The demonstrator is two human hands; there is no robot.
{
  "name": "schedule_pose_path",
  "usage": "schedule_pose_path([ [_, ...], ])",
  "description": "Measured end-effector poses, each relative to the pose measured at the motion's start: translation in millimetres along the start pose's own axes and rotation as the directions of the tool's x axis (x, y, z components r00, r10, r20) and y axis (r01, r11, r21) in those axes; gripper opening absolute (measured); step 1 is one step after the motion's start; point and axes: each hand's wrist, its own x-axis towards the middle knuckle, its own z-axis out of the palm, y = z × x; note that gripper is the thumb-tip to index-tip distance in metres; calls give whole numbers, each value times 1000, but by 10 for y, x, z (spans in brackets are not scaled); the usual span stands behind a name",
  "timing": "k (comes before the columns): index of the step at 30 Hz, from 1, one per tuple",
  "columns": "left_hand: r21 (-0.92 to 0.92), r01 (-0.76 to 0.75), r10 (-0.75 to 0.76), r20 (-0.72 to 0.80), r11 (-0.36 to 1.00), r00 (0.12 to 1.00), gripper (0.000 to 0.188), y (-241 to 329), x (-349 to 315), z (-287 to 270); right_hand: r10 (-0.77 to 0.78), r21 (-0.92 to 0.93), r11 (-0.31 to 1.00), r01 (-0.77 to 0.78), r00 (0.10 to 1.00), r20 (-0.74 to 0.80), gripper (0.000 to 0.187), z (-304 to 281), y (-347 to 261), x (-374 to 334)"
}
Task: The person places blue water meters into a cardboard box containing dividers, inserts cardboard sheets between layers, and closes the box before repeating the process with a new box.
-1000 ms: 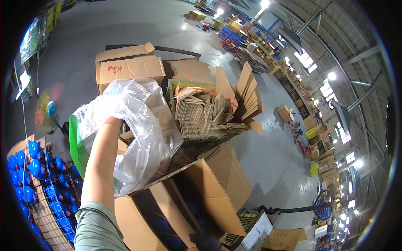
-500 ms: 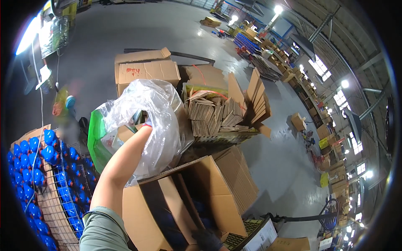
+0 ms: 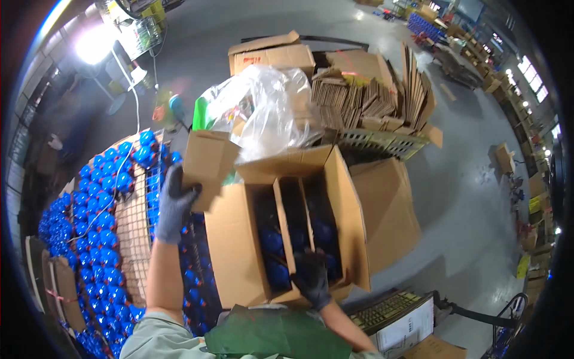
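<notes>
My left hand (image 3: 174,206), in a grey glove, grips a flat brown cardboard piece (image 3: 206,161) above the open carton's left flap. The open carton (image 3: 353,221) stands in front of me. Two upright cardboard dividers (image 3: 283,221) split it lengthwise, and blue glossy round items (image 3: 272,242) show dimly in its compartments. Inside the carton's near end is my right hand (image 3: 312,278), in a dark glove, its fingers closed at the dividers' near ends; the fingertips are partly hidden.
Beyond the carton lie a clear plastic bag (image 3: 269,107) and a crate (image 3: 388,142) packed with cardboard pieces. Many blue items (image 3: 104,239) fill the left side beside a wire mesh panel (image 3: 133,239). A yellow-green crate (image 3: 382,311) is at the near right.
My left hand has come out of the plastic bag with a cardboard piece and moved nearer, left of the carton. My right hand stays at the dividers. The view has shifted.
</notes>
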Motion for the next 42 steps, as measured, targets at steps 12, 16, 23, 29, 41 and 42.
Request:
schedule_pose_path([
  [12,176,587,-592,465,790,657,85,459,-2225,815,99,629,-738,-243,883,458,68,33,-437,-95],
  [16,661,110,-647,664,743,375,49,366,-1530,990,140,496,-763,-415,642,754,52,258,-200,-541],
  [23,478,-874,-148,874,91,462,34,-544,-655,2390,445,704,-708,-53,740,504,66,-197,-4,-612],
  [29,124,-969,-453,891,215,13,45,-1288,-411,2791,639,832,-554,26,654,405,71,59,46,-874],
  [41,228,-897,4,969,378,248,31,-252,-235,2909,711,815,-567,114,568,415,47,74,-111,-314],
  [42,289,-908,-138,956,303,259,26,-352,-222,3155,705,818,-572,58,544,454,48,25,-108,-376],
])
